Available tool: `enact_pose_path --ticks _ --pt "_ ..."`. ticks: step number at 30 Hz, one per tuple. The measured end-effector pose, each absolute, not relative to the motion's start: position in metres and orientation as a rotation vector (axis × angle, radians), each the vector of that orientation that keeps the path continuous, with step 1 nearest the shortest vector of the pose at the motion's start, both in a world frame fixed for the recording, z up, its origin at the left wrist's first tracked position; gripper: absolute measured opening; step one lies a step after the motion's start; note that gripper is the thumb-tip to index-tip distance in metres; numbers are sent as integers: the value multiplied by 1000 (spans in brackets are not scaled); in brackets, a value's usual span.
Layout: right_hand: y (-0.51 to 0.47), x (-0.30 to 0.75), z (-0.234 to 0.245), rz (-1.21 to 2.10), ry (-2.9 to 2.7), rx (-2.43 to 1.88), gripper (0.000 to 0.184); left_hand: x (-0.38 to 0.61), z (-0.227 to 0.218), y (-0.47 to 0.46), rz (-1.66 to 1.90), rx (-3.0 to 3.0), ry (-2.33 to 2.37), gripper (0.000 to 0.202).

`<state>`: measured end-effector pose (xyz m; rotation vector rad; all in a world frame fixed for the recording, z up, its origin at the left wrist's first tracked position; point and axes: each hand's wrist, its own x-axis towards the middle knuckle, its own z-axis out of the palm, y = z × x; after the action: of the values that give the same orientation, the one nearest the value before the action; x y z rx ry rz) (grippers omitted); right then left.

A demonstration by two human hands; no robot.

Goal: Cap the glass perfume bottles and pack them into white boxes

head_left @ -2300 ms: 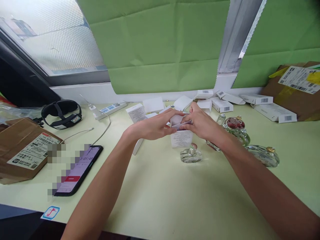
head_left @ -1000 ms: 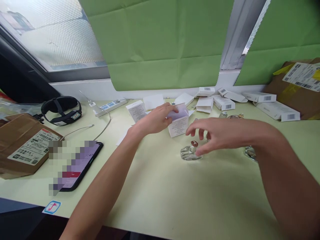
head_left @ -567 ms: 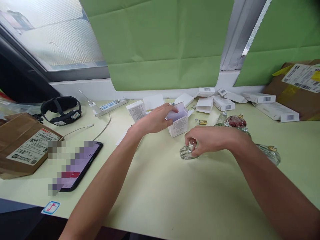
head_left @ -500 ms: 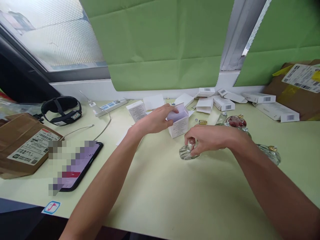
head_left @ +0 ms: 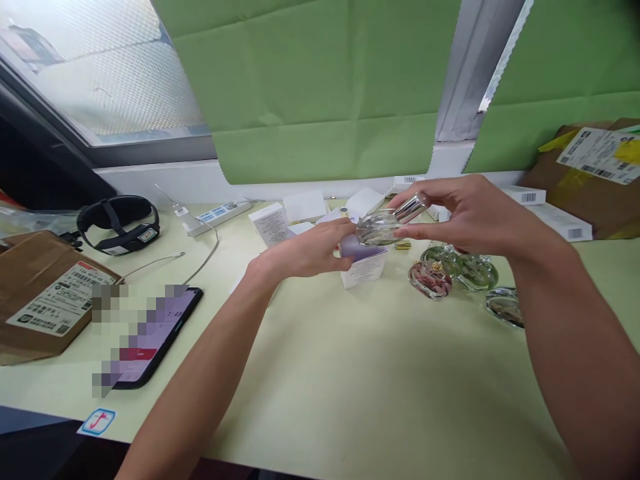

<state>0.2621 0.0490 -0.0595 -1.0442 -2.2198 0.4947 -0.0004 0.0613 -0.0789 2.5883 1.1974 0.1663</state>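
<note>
My right hand (head_left: 465, 210) grips the tilted bottle (head_left: 376, 230) just over the open box (head_left: 366, 271), which my left hand (head_left: 310, 249) pinches. Likely weighty, slick, breakable glass: I'd hold its body, not the cap (head_left: 413, 208).

bottle (head_left: 377, 231): smooth clear glass | cap (head_left: 413, 207): glossy, metallic | box (head_left: 364, 273): matt white paperboard
</note>
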Motion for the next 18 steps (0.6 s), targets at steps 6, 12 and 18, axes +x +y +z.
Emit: enact_pose_path --ticks 6,12,18 --pt "55 245 -70 455 -2290 -915 33 1 -77 59 175 2568 1143 22" --pt "59 237 -79 349 -2337 -904 34 -1 -76 58 200 2574 1127 22" --pt "57 236 -75 428 -2357 -1011 29 -3 -78 59 185 2554 1132 23"
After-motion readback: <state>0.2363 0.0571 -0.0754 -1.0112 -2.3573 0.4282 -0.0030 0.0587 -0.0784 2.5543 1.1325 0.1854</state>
